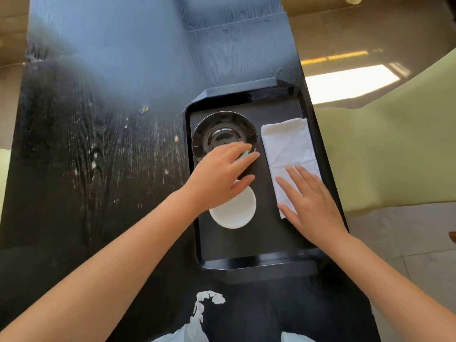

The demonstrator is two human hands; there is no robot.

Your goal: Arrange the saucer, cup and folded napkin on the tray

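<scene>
Seemingly late in the job: all 3 task items sit inside the black tray [246,264], which lies on the dark wood-grain table [98,144] near its right edge.

Entry, as I read it from the head camera:

1. Folded white napkin [287,146]: lies flat along the tray's right side, long axis running away from me, slightly creased. My right hand [313,203] rests palm-down on its near end, fingers spread and flat, pinching nothing. Judged: smoothing or squaring it, not lifting.

2. Glossy black saucer [222,129]: far-left part of the tray floor, upright, nothing resting in its well. My left hand [219,178] reaches across its near rim, fingers extended and loosely together. Something pale shows under the fingertips at the rim; I cannot tell what it is, nor whether the fingers grip the saucer or only touch it.

3. Small white cup [234,211]: seen from above as a round white form, on the tray floor just nearer me than the saucer, partly under my left palm. Apart from the saucer, not on it.

Status, judged: items gathered on the tray, napkin placed. Left to do, if the cup belongs on the saucer: set it there, and finish any straightening.

Writing and brands: none legible on tray, saucer, cup or napkin. A white pattern shows on the dark garment [207,307] at the bottom edge; it reads as decoration, not text.
</scene>
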